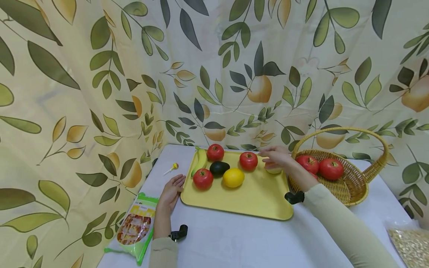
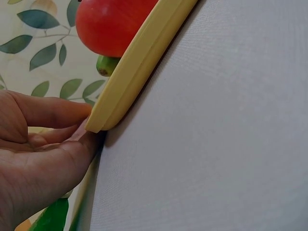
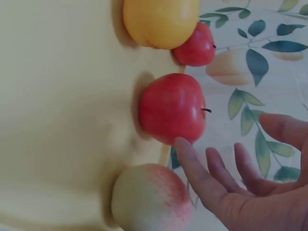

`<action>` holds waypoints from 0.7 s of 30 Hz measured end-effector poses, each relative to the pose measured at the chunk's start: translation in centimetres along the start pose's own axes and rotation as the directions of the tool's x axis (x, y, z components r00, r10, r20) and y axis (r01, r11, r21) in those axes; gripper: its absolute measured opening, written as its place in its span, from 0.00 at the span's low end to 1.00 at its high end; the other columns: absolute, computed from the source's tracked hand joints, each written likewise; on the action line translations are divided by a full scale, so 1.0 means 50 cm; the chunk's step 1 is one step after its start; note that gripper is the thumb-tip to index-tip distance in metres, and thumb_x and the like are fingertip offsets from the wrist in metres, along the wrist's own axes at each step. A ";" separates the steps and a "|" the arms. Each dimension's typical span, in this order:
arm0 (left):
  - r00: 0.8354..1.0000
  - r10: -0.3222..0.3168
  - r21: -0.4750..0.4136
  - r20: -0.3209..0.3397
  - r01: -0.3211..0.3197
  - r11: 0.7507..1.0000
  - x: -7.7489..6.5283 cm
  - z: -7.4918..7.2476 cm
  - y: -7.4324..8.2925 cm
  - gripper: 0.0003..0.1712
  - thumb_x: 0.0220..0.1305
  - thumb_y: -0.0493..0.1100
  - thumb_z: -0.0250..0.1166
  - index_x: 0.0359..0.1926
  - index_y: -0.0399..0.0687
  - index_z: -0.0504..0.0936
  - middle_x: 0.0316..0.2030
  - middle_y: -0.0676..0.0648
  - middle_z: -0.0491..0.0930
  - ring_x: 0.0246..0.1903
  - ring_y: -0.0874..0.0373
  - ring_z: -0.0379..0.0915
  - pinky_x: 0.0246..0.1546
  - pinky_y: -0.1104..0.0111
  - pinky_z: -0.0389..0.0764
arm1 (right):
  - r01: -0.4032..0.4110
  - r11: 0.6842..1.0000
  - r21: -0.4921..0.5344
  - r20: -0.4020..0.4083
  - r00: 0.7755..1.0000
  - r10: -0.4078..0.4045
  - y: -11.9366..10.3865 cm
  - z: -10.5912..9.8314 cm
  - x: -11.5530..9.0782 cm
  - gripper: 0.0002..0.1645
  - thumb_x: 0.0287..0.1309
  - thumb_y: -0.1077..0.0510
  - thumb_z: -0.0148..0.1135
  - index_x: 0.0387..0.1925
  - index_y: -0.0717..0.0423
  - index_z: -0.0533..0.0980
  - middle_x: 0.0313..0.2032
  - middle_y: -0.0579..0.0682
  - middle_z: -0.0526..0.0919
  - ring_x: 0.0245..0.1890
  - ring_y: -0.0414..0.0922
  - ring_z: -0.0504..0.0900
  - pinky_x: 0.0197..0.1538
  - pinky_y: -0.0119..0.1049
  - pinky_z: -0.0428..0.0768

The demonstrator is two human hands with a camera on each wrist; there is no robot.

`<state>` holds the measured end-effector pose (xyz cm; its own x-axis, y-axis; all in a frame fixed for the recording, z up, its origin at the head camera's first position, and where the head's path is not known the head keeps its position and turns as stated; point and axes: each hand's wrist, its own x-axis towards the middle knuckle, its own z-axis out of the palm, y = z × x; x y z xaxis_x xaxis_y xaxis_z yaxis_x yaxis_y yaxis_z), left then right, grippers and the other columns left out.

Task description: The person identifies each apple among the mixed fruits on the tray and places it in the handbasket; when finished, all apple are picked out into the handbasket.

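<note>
My left hand (image 1: 172, 190) is at the left edge of the yellow tray (image 1: 231, 204), its thumb and fingers pinching the rim in the left wrist view. Over the tray's right side reaches my right hand (image 1: 279, 158), fingers spread and holding nothing. Below it sits a peach (image 3: 149, 199), partly hidden in the head view. One fingertip overlaps a red apple (image 3: 173, 108) in the right wrist view. Also on the tray are a lemon (image 1: 233, 178), an avocado (image 1: 219, 169), a banana (image 1: 200, 162) and two more apples, one at the back (image 1: 215, 152) and one in front (image 1: 203, 179).
A wicker basket (image 1: 360, 186) with a tall handle holds several red apples (image 1: 331, 169) on the right. To the left are a lollipop (image 1: 171, 168) and a green-and-white snack bag (image 1: 135, 227). A clear bag of flakes (image 1: 410, 243) lies at lower right. Leaf-patterned curtains stand behind.
</note>
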<state>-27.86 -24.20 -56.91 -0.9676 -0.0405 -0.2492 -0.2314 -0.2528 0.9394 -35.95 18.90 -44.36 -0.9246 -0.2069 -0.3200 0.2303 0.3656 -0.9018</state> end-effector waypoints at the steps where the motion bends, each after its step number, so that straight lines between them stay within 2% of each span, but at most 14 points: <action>1: 1.000 0.001 -0.002 0.001 -0.001 1.000 0.000 0.000 0.000 0.42 0.63 0.15 0.47 0.78 0.32 0.57 0.76 0.31 0.61 0.77 0.41 0.55 0.78 0.54 0.59 | 0.004 1.000 0.012 0.007 1.000 -0.004 0.001 0.003 0.003 0.34 0.77 0.53 0.55 0.74 0.69 0.63 0.74 0.70 0.63 0.69 0.66 0.71 0.66 0.57 0.78; 4: 1.000 0.001 -0.010 0.000 -0.001 1.000 -0.001 0.000 0.001 0.41 0.63 0.15 0.47 0.78 0.31 0.57 0.76 0.31 0.61 0.77 0.41 0.55 0.78 0.54 0.59 | -0.004 0.999 0.049 0.010 1.000 0.004 0.006 0.011 0.016 0.35 0.77 0.53 0.55 0.74 0.70 0.60 0.76 0.70 0.59 0.74 0.69 0.64 0.68 0.60 0.75; 12: 1.000 0.000 -0.017 -0.016 0.000 1.000 -0.001 0.004 0.000 0.41 0.64 0.15 0.47 0.78 0.33 0.59 0.75 0.33 0.63 0.77 0.42 0.57 0.77 0.53 0.61 | -0.011 0.987 0.162 -0.010 1.000 0.013 0.021 0.019 0.042 0.37 0.78 0.57 0.52 0.78 0.70 0.54 0.79 0.67 0.52 0.77 0.67 0.57 0.68 0.62 0.72; 21: 1.000 -0.003 -0.025 -0.013 0.002 1.000 0.001 0.000 -0.002 0.41 0.63 0.15 0.46 0.78 0.33 0.59 0.76 0.32 0.62 0.77 0.41 0.56 0.77 0.52 0.60 | -0.016 0.993 0.118 0.032 0.999 0.012 0.013 0.030 0.063 0.36 0.78 0.58 0.49 0.78 0.69 0.55 0.80 0.67 0.51 0.78 0.69 0.54 0.66 0.67 0.73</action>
<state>-27.88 -24.16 -56.99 -0.9656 -0.0527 -0.2548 -0.2310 -0.2768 0.9327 -38.24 17.14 -46.40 -0.9116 -0.2309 -0.3401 0.2792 0.2593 -0.9246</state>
